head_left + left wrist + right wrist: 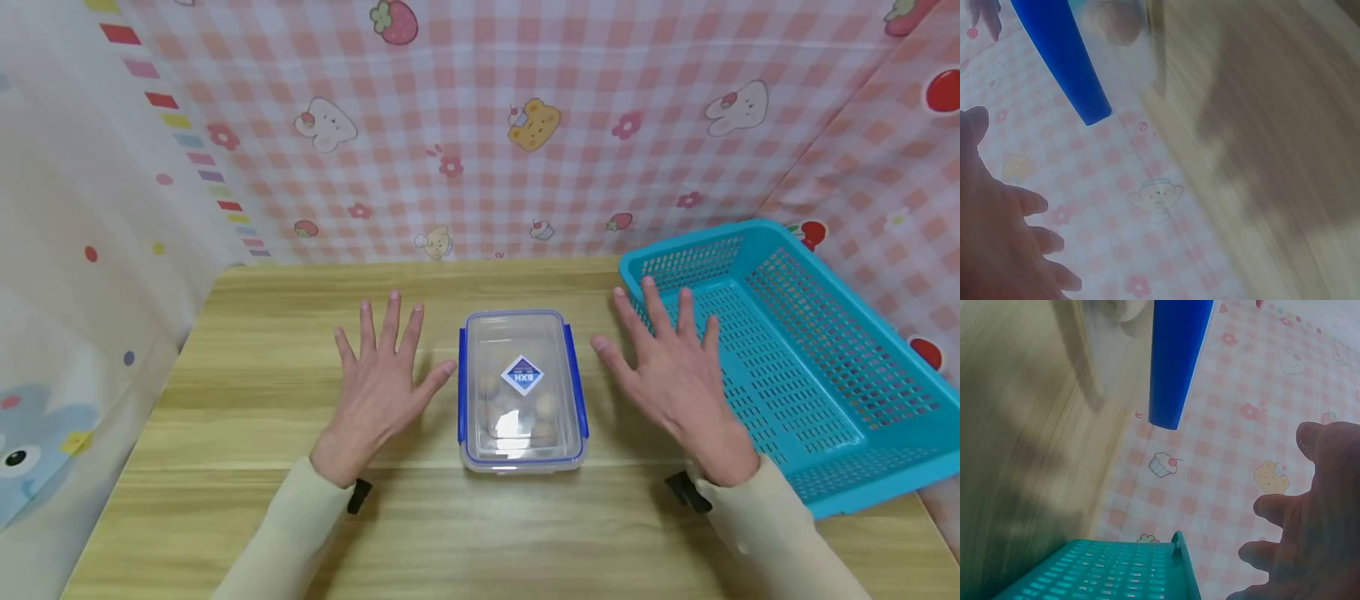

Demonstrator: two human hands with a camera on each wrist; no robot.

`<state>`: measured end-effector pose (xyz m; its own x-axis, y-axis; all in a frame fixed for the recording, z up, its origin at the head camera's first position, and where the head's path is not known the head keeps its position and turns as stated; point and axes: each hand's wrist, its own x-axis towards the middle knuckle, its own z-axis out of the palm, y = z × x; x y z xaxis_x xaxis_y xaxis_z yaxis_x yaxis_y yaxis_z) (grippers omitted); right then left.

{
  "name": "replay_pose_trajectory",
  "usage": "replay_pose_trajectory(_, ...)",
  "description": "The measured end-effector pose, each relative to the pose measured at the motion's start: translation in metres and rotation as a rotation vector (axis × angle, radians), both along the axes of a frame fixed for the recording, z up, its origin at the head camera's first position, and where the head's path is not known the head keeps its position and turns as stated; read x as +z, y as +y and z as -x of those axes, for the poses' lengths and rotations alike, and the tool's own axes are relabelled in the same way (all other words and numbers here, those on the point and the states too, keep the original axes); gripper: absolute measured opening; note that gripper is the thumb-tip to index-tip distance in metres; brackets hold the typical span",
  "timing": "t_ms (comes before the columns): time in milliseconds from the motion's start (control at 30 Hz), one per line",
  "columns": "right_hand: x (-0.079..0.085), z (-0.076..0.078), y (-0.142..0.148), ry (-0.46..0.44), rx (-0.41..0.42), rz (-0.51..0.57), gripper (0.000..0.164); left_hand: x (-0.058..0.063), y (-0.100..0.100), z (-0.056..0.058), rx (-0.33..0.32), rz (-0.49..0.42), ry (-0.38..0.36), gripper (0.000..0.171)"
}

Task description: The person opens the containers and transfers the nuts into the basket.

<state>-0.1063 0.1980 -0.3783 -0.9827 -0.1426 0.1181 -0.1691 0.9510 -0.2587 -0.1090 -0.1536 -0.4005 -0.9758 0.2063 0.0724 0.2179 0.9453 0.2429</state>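
A clear plastic food container (517, 333) with a blue-edged lid and blue side clips stands on the wooden table between the two hands. Several pale roundish things (545, 406) show blurred through its lid. To its left my left hand (375, 383) is spread flat with its palm down, the thumb tip close to the left blue clip (1066, 56). On the other side my right hand (671, 379) is spread too, holding nothing. Its fingertips overlap the near-left rim of a turquoise basket (862, 300) in the head view. The right blue clip (1179, 362) appears in the right wrist view.
The basket with slotted walls takes up the right side of the wooden table (247, 375). A pink checked cloth (480, 167) with cartoon prints hangs behind the table's back edge. Pale printed cloth (90, 317) hangs along the left.
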Motion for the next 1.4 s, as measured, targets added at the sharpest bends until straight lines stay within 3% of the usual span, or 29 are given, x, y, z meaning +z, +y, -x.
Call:
replay_pose_trajectory(733,-0.002,-0.016,-0.021,0.014,0.076,0.083,0.07,-0.006,0.013,-0.011,-0.017,-0.12,0.015,0.092)
replay_pose_trajectory(1000,-0.013,-0.019,-0.028,0.02,0.093,0.155,0.066,-0.013,0.02,-0.015,-0.025,-0.229,-0.035,0.089)
replay_pose_trajectory(1400,-0.032,-0.017,-0.033,-0.063,0.112,0.247,0.065,-0.028,0.028,-0.02,-0.045,-0.417,-0.101,0.087)
